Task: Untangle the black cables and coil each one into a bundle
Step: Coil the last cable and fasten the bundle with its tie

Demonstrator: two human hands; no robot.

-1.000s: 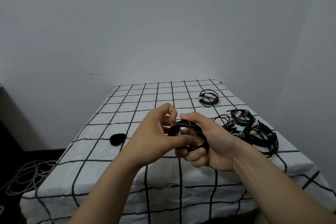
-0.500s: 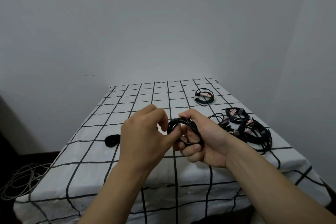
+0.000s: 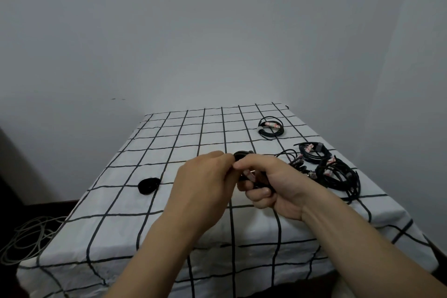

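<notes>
Above the counter [image 3: 169, 143], right hand [image 3: 271, 184] clasps the coiled cable [image 3: 242, 155], left hand [image 3: 205, 176] pinching it; a loosened pinch may unravel the loops

My right hand [image 3: 273, 186] grips a coiled black cable [image 3: 244, 155]; my left hand [image 3: 205, 184] pinches its top. Right of my right hand lies a tangled cable pile [image 3: 336, 172]. Beyond it rests a bundled cable [image 3: 271, 127]. Left of my left hand sits a black strap roll [image 3: 148, 185].
</notes>
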